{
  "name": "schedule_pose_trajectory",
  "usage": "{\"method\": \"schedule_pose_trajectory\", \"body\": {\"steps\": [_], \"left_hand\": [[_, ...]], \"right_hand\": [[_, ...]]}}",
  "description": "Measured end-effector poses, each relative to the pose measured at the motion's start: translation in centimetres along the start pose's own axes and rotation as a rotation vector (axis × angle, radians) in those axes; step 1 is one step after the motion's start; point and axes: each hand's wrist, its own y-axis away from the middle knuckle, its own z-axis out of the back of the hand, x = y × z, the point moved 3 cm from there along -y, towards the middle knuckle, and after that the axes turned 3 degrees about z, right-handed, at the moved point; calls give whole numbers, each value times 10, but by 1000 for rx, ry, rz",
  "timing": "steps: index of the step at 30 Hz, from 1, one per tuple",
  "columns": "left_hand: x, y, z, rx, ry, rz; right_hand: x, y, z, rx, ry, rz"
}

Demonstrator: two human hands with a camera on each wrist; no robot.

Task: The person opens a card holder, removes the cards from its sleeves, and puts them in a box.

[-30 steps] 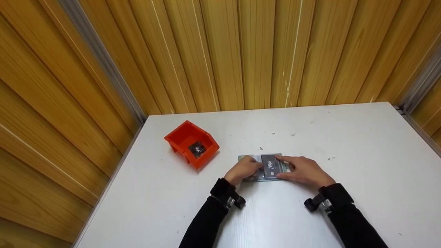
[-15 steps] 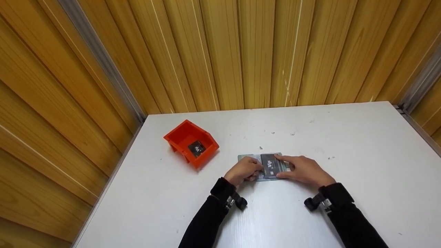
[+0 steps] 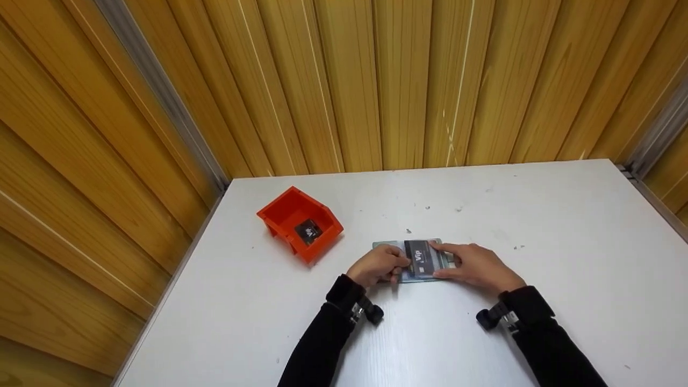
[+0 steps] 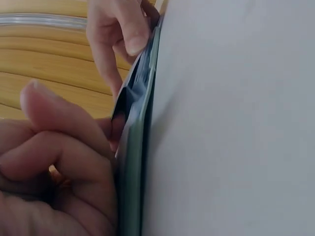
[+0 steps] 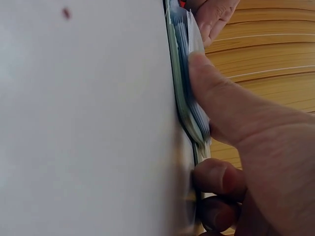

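A small card holder [image 3: 395, 246] with a pale green edge and clear sleeves lies spread on the white table. On its right half is a dark card [image 3: 419, 258] printed "Vip". My left hand [image 3: 380, 264] has curled fingers at the card's left edge; in the left wrist view a fingertip reaches in under the lifted dark edge. My right hand [image 3: 475, 266] grips the holder's right side, thumb near the lower edge and index finger near the top. In the right wrist view that thumb presses the stack of sleeves [image 5: 183, 59]. The fingertips beneath are partly hidden.
An orange-red open bin [image 3: 285, 207] stands at the back left of the table, with another dark "Vip" card [image 3: 308, 231] inside. Wood-patterned panels [image 3: 349, 86] wall in the table [image 3: 537, 215] at the back and left.
The dark card has shifted slightly left on the holder, along with my left fingers. My right hand has stayed in nearly the same place.
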Motion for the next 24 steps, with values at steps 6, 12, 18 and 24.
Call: {"method": "schedule_pose_trajectory", "body": {"steps": [6, 12, 18, 24], "left_hand": [[-3, 4, 17, 5, -74, 7], [-3, 8, 28, 15, -131, 9], [-9, 15, 48, -13, -260, -38], [-29, 33, 72, -129, -260, -96]], "right_hand": [[1, 0, 0, 0, 0, 1], [1, 0, 0, -4, 0, -3], [2, 1, 0, -5, -2, -11], [2, 1, 1, -4, -3, -29]]}}
